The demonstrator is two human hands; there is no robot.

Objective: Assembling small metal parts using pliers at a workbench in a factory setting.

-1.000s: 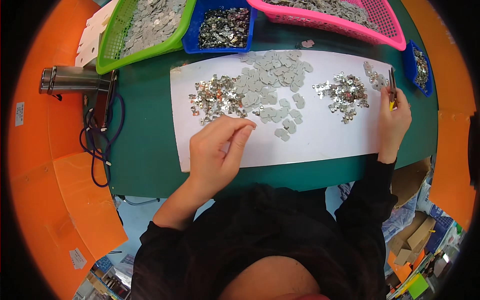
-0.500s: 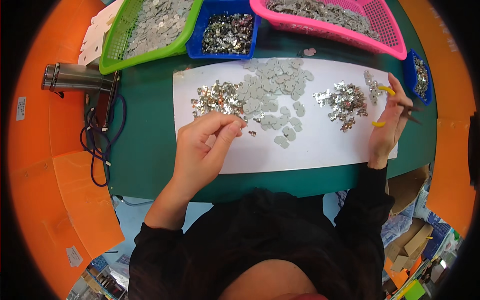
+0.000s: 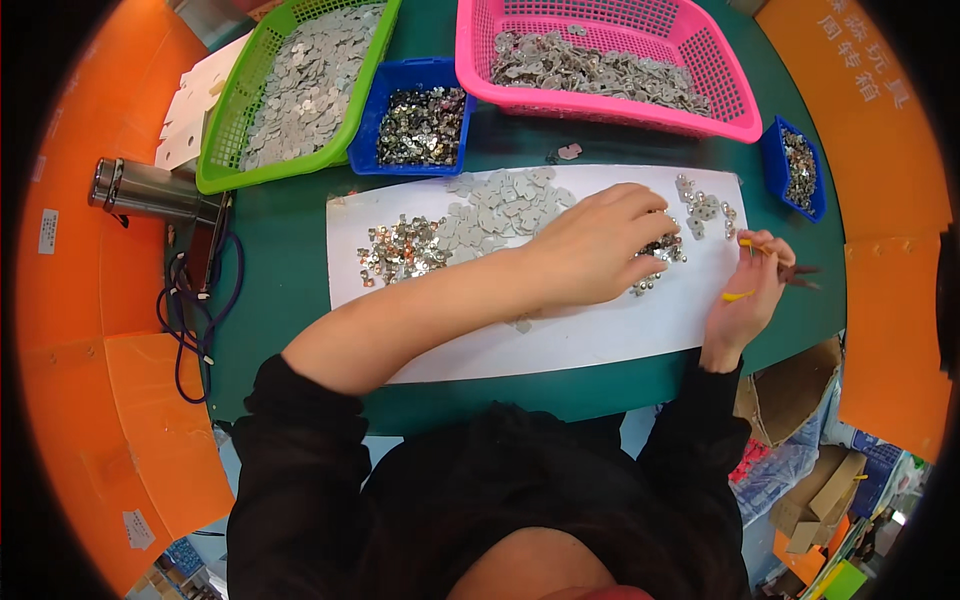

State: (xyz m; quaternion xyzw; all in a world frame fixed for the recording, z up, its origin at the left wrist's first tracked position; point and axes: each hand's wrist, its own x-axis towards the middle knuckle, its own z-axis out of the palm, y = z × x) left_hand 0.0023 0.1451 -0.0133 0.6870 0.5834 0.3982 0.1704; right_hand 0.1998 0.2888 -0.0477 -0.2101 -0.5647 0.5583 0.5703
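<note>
My left hand (image 3: 598,248) reaches across the white board (image 3: 480,355), palm down over a pile of small shiny metal pieces (image 3: 662,250). Its thumb and fingers are apart, nothing visible between them, and it hides part of the pile. My right hand (image 3: 742,305), at the board's right edge, is closed round pliers with yellow handles (image 3: 738,296), the dark jaws pointing right. Flat grey plates (image 3: 505,205) lie heaped mid-board, partly behind my left forearm. Left of them is another heap of shiny metal pieces (image 3: 400,250). A few plates and bits (image 3: 705,207) lie above my right hand.
Along the back stand a green basket (image 3: 285,180) of flat discs, a blue bin (image 3: 408,167) of small parts and a pink basket (image 3: 620,112) of metal pieces. Another small blue bin (image 3: 793,170) sits far right. A steel flask (image 3: 150,188) and dark cord (image 3: 236,290) are at left.
My left hand has moved right, from beside the left heap to above the right pile. The right hand still holds the pliers. The whole view has shifted a little.
</note>
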